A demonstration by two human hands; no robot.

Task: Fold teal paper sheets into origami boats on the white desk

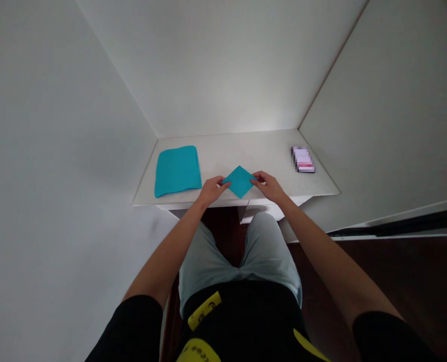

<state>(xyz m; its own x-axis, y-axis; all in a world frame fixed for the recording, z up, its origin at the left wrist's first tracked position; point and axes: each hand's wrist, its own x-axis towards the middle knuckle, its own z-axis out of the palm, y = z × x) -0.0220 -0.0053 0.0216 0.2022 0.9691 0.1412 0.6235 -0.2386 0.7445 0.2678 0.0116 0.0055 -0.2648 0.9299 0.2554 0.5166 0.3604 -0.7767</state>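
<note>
Between my hands is a small teal square of paper [240,182], turned so that it looks like a diamond. My left hand [212,190] pinches its left corner between thumb and fingers. On the other side, my right hand [269,186] grips the right corner the same way. The square is held over the front part of the white desk [231,148]; whether it touches the surface I cannot tell. To the left of my left hand lies a stack of larger teal sheets [178,171], flat on the desk.
A phone-like device [303,159], its screen blurred out, lies at the desk's right side. White walls close in the desk at the back, left and right. Below the front edge is a white drawer [261,210], with my legs [263,246] close to it.
</note>
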